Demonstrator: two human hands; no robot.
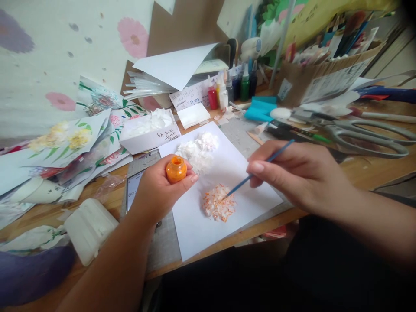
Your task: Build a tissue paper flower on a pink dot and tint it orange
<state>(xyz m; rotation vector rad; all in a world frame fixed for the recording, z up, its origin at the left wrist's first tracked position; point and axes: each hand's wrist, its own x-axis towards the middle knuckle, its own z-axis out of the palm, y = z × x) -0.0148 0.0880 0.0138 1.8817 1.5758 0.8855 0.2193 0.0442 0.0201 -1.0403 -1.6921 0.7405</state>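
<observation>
My left hand (159, 190) is wrapped round a small open orange ink bottle (176, 169), held upright over the left edge of a white sheet (195, 225). My right hand (299, 173) pinches a thin blue brush (260, 169), and its tip touches a white paper flower (219, 203) streaked with orange, lying in the middle of the sheet. Two plain white paper flowers (199, 149) lie at the sheet's far end.
A white box of tissue (150, 130) and a pile of flower paintings (71, 138) lie at the left. Several ink bottles (232, 89) stand at the back. Large scissors (367, 136) lie at the right. A white plastic case (89, 229) sits near the front left.
</observation>
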